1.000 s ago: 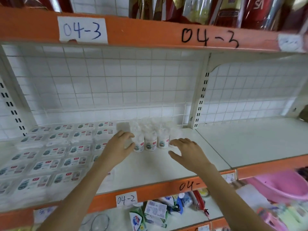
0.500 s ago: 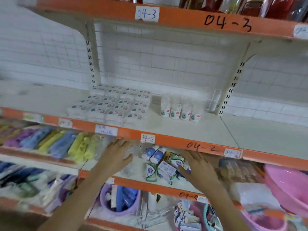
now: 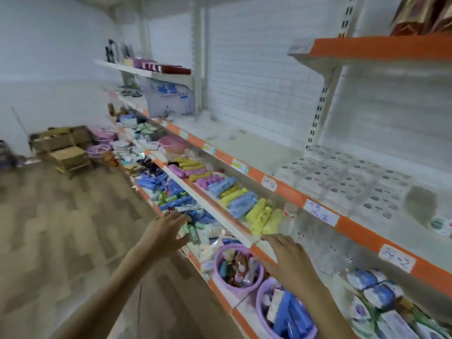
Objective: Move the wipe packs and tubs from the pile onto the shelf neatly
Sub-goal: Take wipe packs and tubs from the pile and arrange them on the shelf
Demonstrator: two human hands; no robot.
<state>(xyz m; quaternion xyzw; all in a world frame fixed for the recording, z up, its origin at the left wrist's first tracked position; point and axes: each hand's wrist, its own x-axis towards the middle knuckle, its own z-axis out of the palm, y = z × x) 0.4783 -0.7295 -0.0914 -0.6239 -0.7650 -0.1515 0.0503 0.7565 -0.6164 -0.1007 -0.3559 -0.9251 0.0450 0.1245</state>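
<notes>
Two empty hands: your left hand and right hand hover spread before the lower shelves, while rows of wipe packs lie flat on the orange-edged shelf above right

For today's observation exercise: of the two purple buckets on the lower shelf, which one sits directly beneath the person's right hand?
The nearer purple bucket, holding blue packs; the right hand hangs over it. The other bucket lies further left.
</notes>
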